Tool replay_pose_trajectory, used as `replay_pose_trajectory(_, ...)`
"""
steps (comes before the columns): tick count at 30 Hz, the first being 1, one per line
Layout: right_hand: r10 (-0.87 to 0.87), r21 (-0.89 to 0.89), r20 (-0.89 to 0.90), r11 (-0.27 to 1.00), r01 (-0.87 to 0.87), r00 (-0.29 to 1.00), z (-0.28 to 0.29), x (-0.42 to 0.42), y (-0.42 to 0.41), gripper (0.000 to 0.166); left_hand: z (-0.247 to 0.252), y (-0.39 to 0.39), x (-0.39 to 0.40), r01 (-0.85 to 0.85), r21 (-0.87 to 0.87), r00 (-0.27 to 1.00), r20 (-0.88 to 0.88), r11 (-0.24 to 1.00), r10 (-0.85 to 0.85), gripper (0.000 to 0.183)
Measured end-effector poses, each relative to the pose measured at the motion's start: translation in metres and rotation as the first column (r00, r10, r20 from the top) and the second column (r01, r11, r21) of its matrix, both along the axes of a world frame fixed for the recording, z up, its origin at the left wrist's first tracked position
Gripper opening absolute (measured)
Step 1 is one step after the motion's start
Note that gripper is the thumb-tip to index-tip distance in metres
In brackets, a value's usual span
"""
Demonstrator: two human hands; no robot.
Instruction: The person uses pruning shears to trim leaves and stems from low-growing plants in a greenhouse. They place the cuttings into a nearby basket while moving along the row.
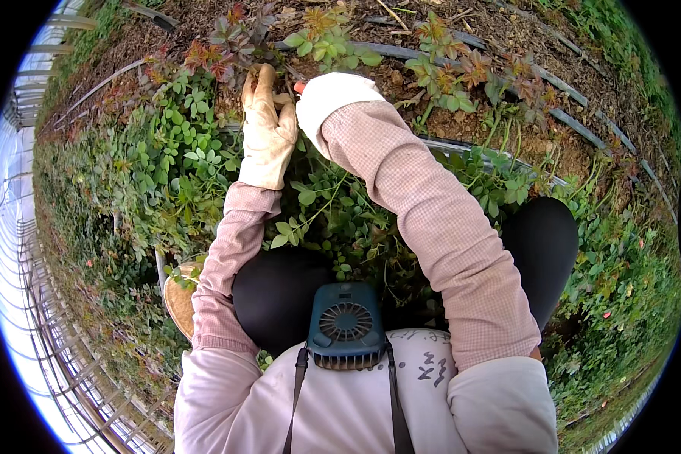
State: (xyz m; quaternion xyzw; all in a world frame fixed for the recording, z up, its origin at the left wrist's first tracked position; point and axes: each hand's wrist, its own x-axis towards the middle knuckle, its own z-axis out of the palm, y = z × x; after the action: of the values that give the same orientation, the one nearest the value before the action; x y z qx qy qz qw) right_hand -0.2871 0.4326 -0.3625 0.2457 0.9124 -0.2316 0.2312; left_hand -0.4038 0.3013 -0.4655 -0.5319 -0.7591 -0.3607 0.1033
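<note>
My left hand (268,122), in a pale work glove, reaches to the base of a reddish-leaved rose plant (218,57) in the bed. Its fingers are partly bent by the stems; whether they grip one cannot be told. Just to its right is my right hand (335,96), also gloved, with the back of the glove and cuff hiding the fingers. A tool's orange-red handle end (299,87) shows at this hand, the rest of it hidden. Young rose shoots with green and reddish leaves (444,68) grow to the right of both hands.
Grey irrigation pipes (394,51) curve across the mulched soil beyond my hands. Dense green rose foliage (176,125) spreads to the left and beneath my arms. A blue portable fan (346,326) hangs at my chest on straps. Greenhouse framing (28,244) lines the left rim.
</note>
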Motion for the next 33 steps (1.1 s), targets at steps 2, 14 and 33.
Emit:
replay_pose_trajectory(2, -0.003, 0.003, 0.005, 1.000, 0.003, 1.000, -0.010, -0.008, -0.002, 0.041, 0.000, 0.000, 0.000, 0.023, -0.008, 0.997, 0.080, 1.000, -0.022, 0.068)
replay_pose_trajectory(14, -0.146, -0.025, -0.011, 0.989, 0.146, 0.989, -0.031, -0.018, -0.002, 0.040, 0.003, 0.001, 0.002, 0.008, -0.012, 0.992, 0.130, 1.000, -0.007, 0.066)
replay_pose_trajectory(33, -0.023, 0.051, -0.072, 0.998, 0.027, 0.997, -0.024, -0.015, -0.006, 0.027, -0.002, 0.003, -0.001, 0.010, 0.017, 0.990, 0.140, 1.000, -0.012, 0.059)
